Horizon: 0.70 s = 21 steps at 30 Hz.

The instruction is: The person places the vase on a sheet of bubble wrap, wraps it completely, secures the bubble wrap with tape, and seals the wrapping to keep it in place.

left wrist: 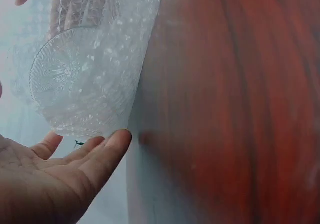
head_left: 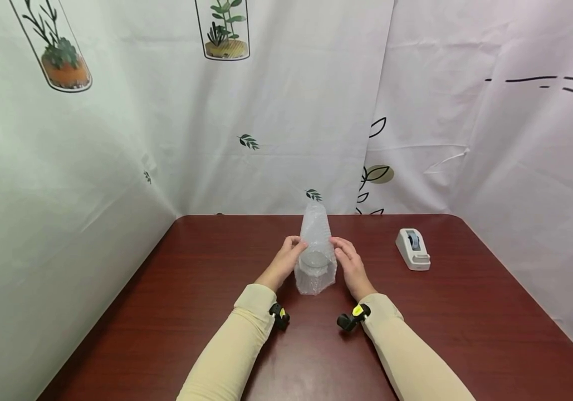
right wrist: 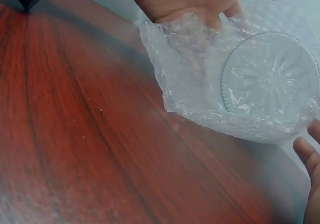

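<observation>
A clear glass [head_left: 314,259] with a ridged round base lies inside a loose roll of bubble wrap [head_left: 316,229]. Its base faces me through the wrap's near end. On the left side, my left hand [head_left: 284,260] touches the wrap with fairly straight fingers. Opposite it, my right hand [head_left: 351,267] has its fingers extended along the wrap's right side. The left wrist view shows the left hand [left wrist: 65,179] with its palm apart from the wrap and fingertips at its edge. Only part of the right hand [right wrist: 314,169] appears in the right wrist view.
A white tape dispenser [head_left: 413,249] with a roll of tape stands to the right on the dark red wooden table [head_left: 206,312]. White printed cloth [head_left: 286,111] hangs behind the table and along both sides.
</observation>
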{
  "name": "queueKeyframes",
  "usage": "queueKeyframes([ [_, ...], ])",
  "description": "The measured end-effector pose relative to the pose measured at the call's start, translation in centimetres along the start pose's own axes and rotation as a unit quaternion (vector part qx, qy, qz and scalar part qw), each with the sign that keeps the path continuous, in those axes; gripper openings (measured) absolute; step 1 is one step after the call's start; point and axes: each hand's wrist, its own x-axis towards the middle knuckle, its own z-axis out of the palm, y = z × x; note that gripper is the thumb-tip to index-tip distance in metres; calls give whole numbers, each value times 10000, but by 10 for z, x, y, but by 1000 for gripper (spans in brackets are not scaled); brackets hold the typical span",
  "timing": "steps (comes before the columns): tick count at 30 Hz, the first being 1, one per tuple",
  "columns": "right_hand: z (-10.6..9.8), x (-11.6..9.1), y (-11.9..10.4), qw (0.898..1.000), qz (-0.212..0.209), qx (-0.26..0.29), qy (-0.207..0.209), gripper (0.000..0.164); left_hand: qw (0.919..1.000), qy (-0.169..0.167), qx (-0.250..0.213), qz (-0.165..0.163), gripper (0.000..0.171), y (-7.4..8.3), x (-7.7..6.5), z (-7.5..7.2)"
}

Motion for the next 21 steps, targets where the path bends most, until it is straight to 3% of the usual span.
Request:
queueKeyframes([
  [4, 0, 1, 1, 9998, 175, 122, 7, 42, 9996, 34, 291, -30, 58, 2, -1, 0],
  [10, -1, 7, 29, 9928, 680, 971, 140, 47, 9988, 142, 465, -111, 58, 3, -2, -1],
  [14, -1, 9, 41, 9922, 789, 944, 212, 50, 9988, 287, 395, -55, 58, 6, -2, -1],
  [21, 0, 9, 42, 9926, 775, 897, 253, 52, 9984, 410, 381, 67, 50, 8, 0, 0],
])
